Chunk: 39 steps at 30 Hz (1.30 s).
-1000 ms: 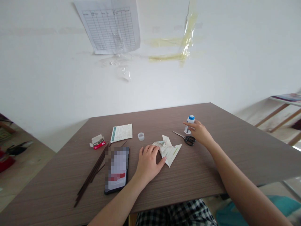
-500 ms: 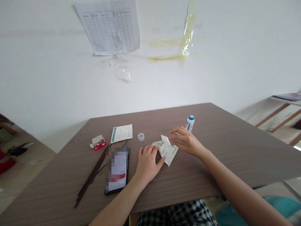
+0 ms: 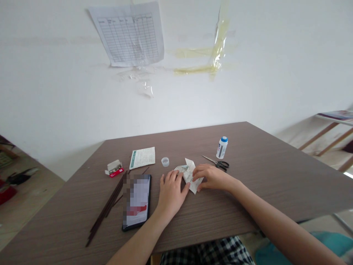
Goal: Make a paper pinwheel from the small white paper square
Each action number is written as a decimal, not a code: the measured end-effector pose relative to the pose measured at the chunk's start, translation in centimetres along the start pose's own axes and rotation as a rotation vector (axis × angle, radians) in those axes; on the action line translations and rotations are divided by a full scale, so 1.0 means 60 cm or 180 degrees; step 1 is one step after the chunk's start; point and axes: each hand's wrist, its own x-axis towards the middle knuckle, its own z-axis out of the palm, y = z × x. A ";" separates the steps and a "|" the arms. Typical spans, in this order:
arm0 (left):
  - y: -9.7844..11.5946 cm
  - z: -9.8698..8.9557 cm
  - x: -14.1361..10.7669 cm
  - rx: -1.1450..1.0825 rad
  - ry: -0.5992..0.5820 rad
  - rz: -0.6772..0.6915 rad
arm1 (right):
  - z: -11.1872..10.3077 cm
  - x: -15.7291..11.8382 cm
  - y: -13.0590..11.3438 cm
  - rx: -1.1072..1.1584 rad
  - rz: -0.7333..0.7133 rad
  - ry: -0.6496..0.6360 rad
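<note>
A folded white printed paper (image 3: 186, 172) lies lengthwise between the open left grip (image 3: 172, 193), touching its near edge, and the curled right grip (image 3: 211, 177), nearer its right end, its hold unclear.

Folded paper (image 3: 187, 174) lies between the phone (image 3: 137, 201) and scissors (image 3: 222, 165).

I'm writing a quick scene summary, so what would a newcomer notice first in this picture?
The eye goes first to the left hand and right hand on a folded printed paper, mid-way along the brown wood-grain table. Above, a printed grid sheet is taped to the white wall, with yellowed tape strips to its right.
</note>
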 end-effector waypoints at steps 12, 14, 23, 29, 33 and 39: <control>-0.006 0.004 0.001 0.0035 0.0002 0.0020 | -0.003 -0.003 0.002 0.0003 -0.0240 0.0027; -0.008 0.006 0.001 0.0038 -0.0012 0.0037 | -0.002 -0.002 0.003 0.0048 -0.0187 0.0068; -0.007 0.006 -0.002 -0.0028 0.0131 0.0134 | 0.006 0.002 -0.010 -0.0032 0.0534 0.0746; -0.003 -0.001 -0.003 -0.0077 0.0112 0.0211 | 0.024 0.013 -0.005 -0.0095 0.0759 0.0942; -0.001 -0.005 -0.002 -0.0033 0.0067 0.0217 | 0.035 0.014 0.000 -0.0207 0.0855 0.0886; -0.001 -0.006 -0.002 0.0004 0.0024 0.0225 | 0.045 0.009 0.010 -0.0506 0.0838 0.0856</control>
